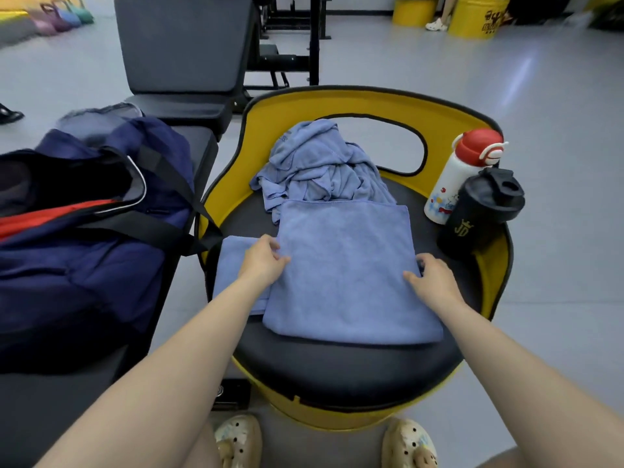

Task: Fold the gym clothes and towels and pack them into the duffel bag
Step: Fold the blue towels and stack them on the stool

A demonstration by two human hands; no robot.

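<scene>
Gym floor; yellow-backed black seat [337, 373]. My left hand [261, 261] and right hand [434, 282] pinch the blue towel's [344, 271] opposite side edges, the towel spanning between them. The open duffel bag [87, 224] lies beyond my left hand, nearer it.

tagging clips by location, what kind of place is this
Most likely a gym. A padded black weight bench stands on the grey floor, a row of coloured kettlebells sits at far left, and a black shaker bottle stands by the folded blue towel.
</scene>
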